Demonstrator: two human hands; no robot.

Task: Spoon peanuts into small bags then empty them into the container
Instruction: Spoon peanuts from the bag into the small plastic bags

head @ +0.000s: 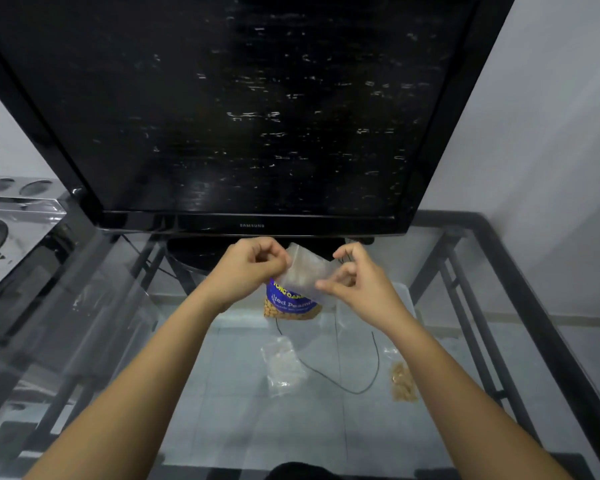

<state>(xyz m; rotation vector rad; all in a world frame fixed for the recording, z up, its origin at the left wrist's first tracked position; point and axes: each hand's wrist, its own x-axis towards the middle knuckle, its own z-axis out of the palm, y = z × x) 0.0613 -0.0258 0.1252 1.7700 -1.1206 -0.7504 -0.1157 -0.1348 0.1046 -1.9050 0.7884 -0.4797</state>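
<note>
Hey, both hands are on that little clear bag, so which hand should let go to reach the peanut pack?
Probably the left hand: the peanut pack sits just beneath it, while the right hand pinches the small bag.

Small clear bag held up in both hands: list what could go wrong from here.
1. The small clear bag is only pinched at its edges by the left hand and right hand; it could slip or tear.
2. It hangs above the blue peanut packet, so a drop might knock that over.
3. Two small bags lie loose on the glass table near the forearms.
</note>
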